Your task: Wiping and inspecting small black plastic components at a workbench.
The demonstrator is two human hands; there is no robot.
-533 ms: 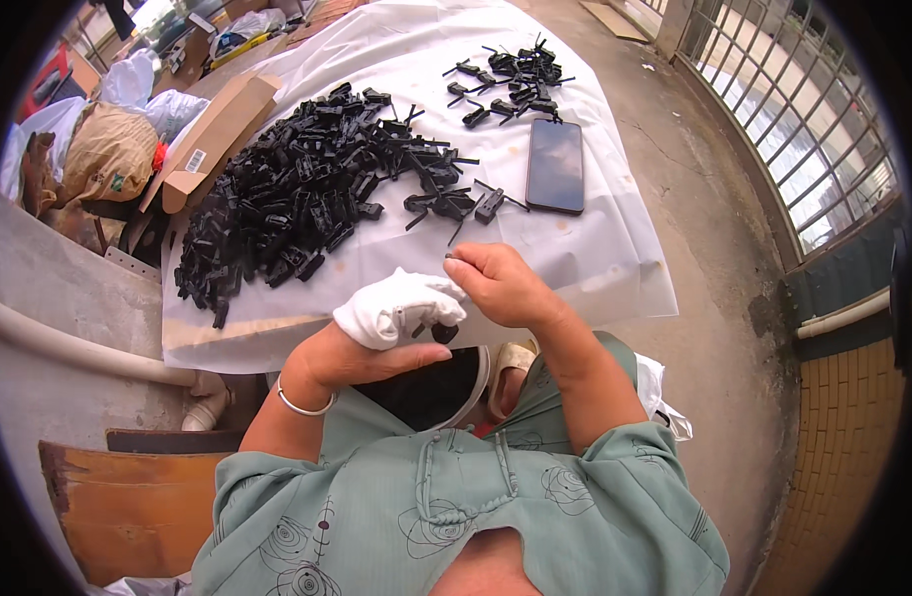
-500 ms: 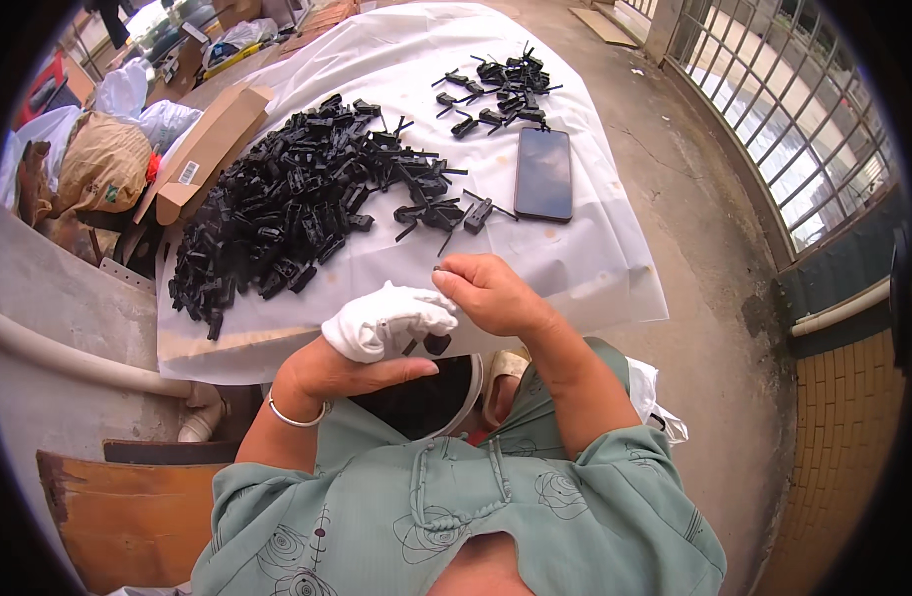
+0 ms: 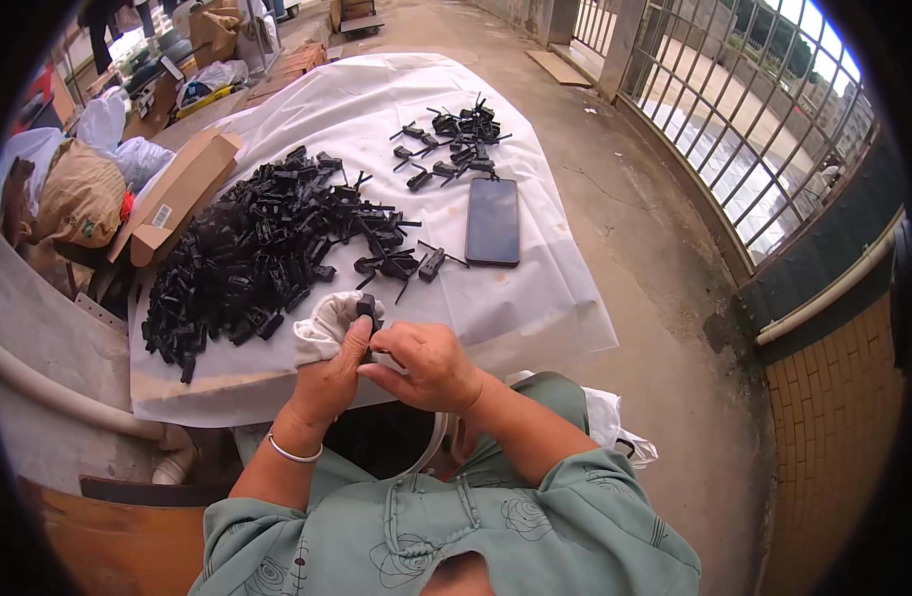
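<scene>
My left hand (image 3: pixel 327 382), with a white glove (image 3: pixel 322 328) over the fingers and the thumb bare, is closed on a small black plastic part (image 3: pixel 366 306) in front of the table edge. My right hand (image 3: pixel 428 368) is bare and closed against the part's lower side; its fingertips hide whatever they pinch. Beyond them a big heap of similar black parts (image 3: pixel 252 253) covers the left of the table. Several loose parts with thin arms (image 3: pixel 396 263) lie at its right edge. Farther off sits a smaller cluster of black parts (image 3: pixel 468 139).
A dark phone (image 3: pixel 493 223) lies on the white sheet (image 3: pixel 506 318) covering the table. An open cardboard box (image 3: pixel 183 194) and stuffed bags (image 3: pixel 78 194) flank the left side. Below the table edge, between my knees, stands a dark round container (image 3: pixel 377 437). A barred gate (image 3: pixel 734 129) is at the right.
My left hand has turned and now grips the black part upright, thumb on it. My right hand has come down against that part. The view has shifted, showing more of the far yard.
</scene>
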